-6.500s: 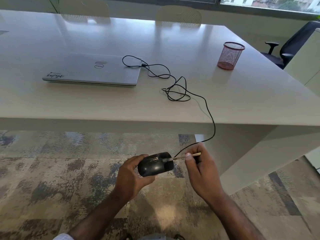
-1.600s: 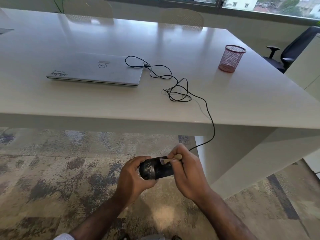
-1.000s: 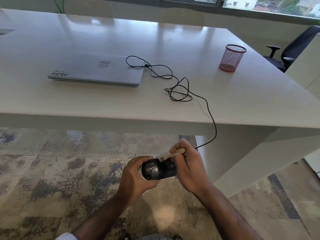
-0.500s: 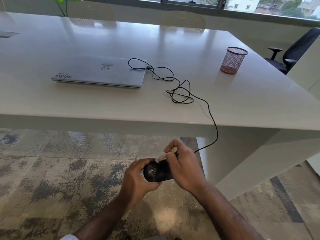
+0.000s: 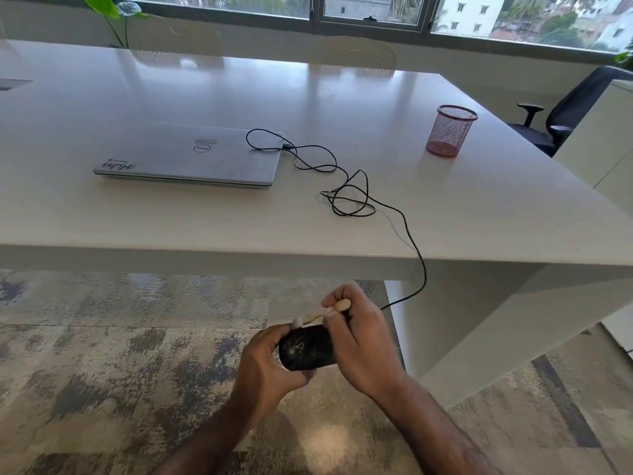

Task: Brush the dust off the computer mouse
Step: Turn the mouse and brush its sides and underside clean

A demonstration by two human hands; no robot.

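Presently the left hand [image 5: 265,368] grips the mouse [image 5: 306,347], long axis crosswise; the right hand [image 5: 359,341] pinches the brush [image 5: 323,313], bristles at its far-left edge.

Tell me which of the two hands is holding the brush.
The right hand pinches the small wooden-handled brush, bristles at the far edge of the black mouse. The left hand only cradles the mouse.

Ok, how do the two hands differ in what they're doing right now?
The left hand cups the black mouse from below and the side; the right hand pinches a thin wooden brush over the mouse. The left hand's grip is a wide wrap, the right hand's a fingertip pinch. Both are held low in front of the table.
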